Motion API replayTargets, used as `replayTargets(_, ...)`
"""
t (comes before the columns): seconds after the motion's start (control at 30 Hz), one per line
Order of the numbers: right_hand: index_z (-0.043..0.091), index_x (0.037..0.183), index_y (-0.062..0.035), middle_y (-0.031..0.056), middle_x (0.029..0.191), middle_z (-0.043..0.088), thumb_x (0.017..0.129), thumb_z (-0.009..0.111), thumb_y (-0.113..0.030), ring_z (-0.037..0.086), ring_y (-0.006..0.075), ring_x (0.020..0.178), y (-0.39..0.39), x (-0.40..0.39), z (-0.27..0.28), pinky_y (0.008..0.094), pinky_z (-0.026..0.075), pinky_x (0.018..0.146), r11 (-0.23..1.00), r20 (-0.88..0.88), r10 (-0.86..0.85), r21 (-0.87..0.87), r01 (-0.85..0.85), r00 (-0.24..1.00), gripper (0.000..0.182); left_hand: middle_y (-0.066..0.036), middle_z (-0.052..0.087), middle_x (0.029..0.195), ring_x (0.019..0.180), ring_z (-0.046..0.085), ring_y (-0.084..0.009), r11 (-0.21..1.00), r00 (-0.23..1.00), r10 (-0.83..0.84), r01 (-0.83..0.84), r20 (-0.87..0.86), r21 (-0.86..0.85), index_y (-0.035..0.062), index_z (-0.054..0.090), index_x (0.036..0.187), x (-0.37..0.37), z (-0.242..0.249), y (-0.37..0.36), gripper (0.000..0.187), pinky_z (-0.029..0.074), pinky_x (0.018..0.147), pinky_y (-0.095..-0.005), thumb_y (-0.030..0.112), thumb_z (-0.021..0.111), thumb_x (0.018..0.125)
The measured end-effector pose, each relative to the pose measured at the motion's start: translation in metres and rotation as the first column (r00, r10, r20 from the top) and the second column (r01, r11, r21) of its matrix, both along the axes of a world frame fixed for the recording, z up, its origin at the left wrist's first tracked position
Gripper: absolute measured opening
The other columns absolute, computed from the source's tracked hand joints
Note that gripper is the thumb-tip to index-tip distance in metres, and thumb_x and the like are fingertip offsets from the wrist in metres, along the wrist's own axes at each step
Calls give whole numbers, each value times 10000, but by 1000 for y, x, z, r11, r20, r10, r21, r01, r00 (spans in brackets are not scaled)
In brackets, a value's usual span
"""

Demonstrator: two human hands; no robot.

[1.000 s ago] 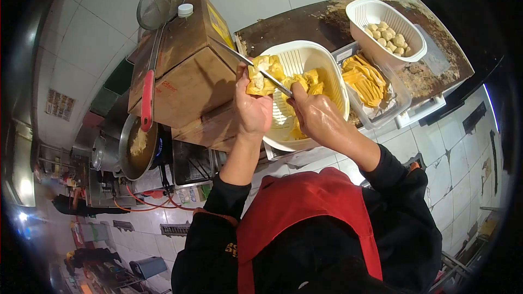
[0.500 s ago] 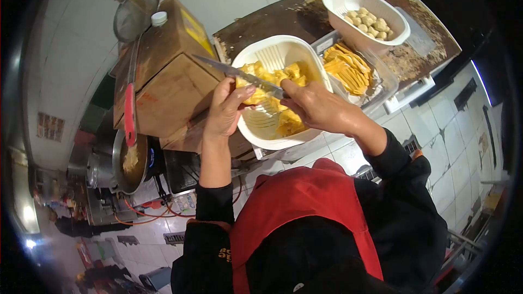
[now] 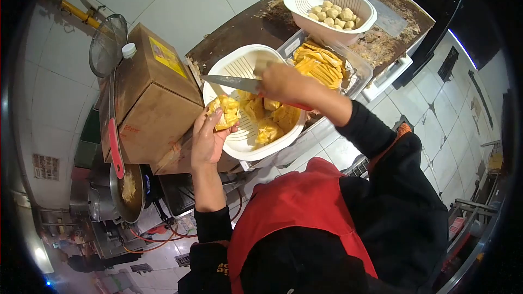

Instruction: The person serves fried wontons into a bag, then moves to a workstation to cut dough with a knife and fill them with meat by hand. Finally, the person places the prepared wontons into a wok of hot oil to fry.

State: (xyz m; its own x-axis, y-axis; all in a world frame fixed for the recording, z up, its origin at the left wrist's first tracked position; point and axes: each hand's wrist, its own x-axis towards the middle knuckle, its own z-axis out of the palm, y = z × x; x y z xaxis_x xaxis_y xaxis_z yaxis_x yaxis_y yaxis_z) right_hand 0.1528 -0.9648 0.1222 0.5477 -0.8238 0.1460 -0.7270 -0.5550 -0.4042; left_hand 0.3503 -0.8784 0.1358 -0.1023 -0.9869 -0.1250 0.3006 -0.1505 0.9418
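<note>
A yellow folded food piece (image 3: 223,112) rests in my left hand (image 3: 207,137), whose fingers wrap round it at the left edge of a white ribbed basket (image 3: 231,146). My right hand (image 3: 283,83) is closed on a knife (image 3: 233,82), its blade pointing left above the basket. More yellow pieces (image 3: 268,130) lie inside the basket. Beside it, a clear plastic container (image 3: 362,69) holds a stack of flat yellow sheets (image 3: 321,62).
A white basket (image 3: 305,0) of round pale balls stands at the back of the worn table (image 3: 239,30). On the left are a cardboard box (image 3: 147,98), a strainer (image 3: 108,43), a red-handled tool (image 3: 115,147) and a pan (image 3: 131,209) on a stove.
The knife has come away from the yellow piece and sits higher, its blade nearly level. My left hand has turned, showing the piece in its fingers. The whole view has shifted.
</note>
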Motion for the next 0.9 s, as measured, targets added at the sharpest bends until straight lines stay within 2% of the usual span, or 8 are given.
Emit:
replayTargets(0.1,597,936,-94,171,888,565,705,575,-121,544,326,891,-43,-45,-1,412,451,746,971,-6,-197,-136,195,980,234,-110,532,1028,839,555,-162,997,997,-77,78,-19,14,-24,412,1198,3,2,6,396,471,700,-290,112,508,838)
replayTargets(0.27,615,859,-99,93,777,565,681,571,-100,532,288,938,-88,-99,-71,394,465,735,977,-229,-98,-205,50,968,184,-144,523,1060,894,568,-182,991,991,-131,131,-2,-14,-58,366,1225,-12,2,11,480,501,739,-301,56,544,793)
replayTargets(0.43,649,783,-104,38,666,580,662,643,-157,586,249,718,-111,-123,-72,324,460,665,978,-68,-86,-194,71,994,133,-179,519,1071,934,568,-210,988,988,-154,154,-6,18,-75,370,1211,-20,-4,6,466,519,721,-304,1,470,762)
replayTargets(0.5,607,743,-58,23,630,573,705,666,-102,518,131,574,-110,-131,-64,237,415,575,991,371,62,-132,-13,927,83,-189,525,1060,928,571,-220,986,986,-164,164,-7,26,-76,372,1209,-24,-4,3,457,520,717,-301,-2,436,763)
replayTargets(0.53,607,743,-58,23,630,573,705,666,-102,518,131,574,-107,-132,-58,237,415,575,991,370,65,-136,-15,927,83,-194,534,1034,911,574,-226,987,987,-159,159,-13,18,-77,375,1204,-27,-4,2,453,519,719,-308,-2,407,758)
replayTargets(0.6,581,692,-55,5,644,563,772,633,-89,486,72,586,-97,-134,-46,214,388,536,909,737,-204,387,-155,644,102,-199,543,1008,895,578,-232,988,988,-152,152,-22,10,-78,379,1199,-33,-5,1,451,518,722,-314,-3,378,754)
replayTargets(0.87,533,718,-49,-34,578,485,820,603,-173,418,42,510,-83,-125,-16,187,315,455,877,831,-308,437,-200,464,175,-216,528,1047,927,561,-224,956,960,-271,260,-69,-133,-67,393,1189,-69,8,-16,475,485,806,-345,-27,340,718)
replayTargets(0.9,536,742,-54,-46,576,478,832,589,-196,401,28,500,-78,-130,-6,196,298,435,883,752,-259,438,-167,606,176,-216,513,1088,967,548,-222,942,946,-319,309,-58,-133,-64,394,1190,-74,12,-19,487,466,840,-340,-32,340,707)
